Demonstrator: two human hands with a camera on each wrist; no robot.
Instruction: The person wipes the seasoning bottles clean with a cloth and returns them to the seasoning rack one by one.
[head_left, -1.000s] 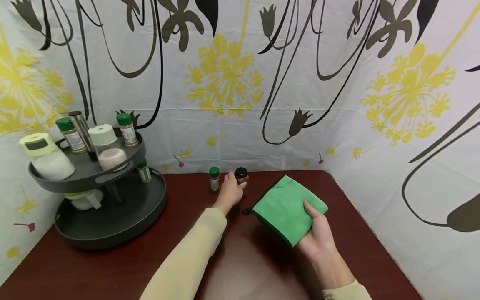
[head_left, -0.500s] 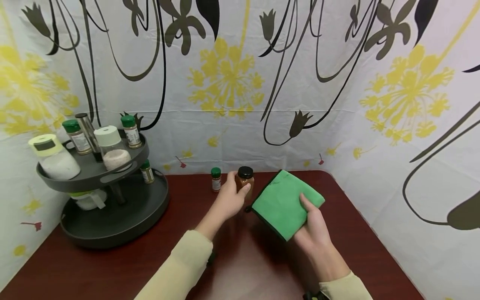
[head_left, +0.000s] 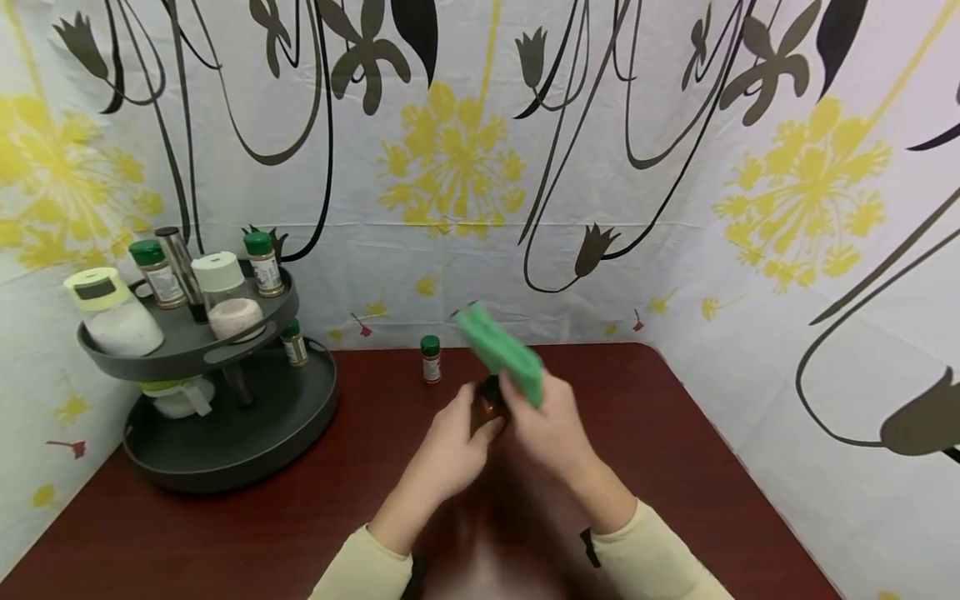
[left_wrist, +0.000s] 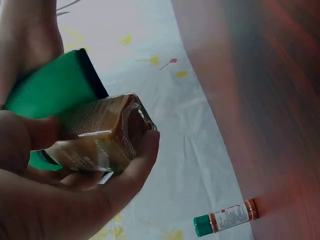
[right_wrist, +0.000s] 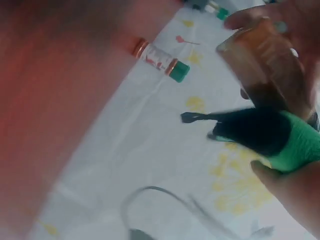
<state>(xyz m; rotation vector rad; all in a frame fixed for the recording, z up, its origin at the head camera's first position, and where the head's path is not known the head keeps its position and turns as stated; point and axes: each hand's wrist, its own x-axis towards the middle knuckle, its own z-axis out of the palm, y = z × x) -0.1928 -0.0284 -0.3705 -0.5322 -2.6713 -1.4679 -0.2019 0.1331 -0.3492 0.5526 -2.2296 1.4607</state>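
In the head view my left hand holds a square-sided glass spice jar of brown contents, fingers and thumb around its sides. In the left wrist view the jar lies tilted, its base toward the camera and one finger at the base edge. My right hand grips a folded green cloth with dark trim, close against the jar's black-lid end. The right wrist view, blurred, shows the cloth with its dark loop beside the jar. The cloth and fingers partly cover the lid.
A small green-capped spice bottle stands near the table's back edge. To the left, a two-tier dark grey turntable rack carries several bottles and shakers. Patterned cloth walls border the dark red table behind and at the right.
My left hand has picked up the jar from the back of the table and drawn it nearer. My right hand has moved left, turning the cloth and bringing it to the jar.
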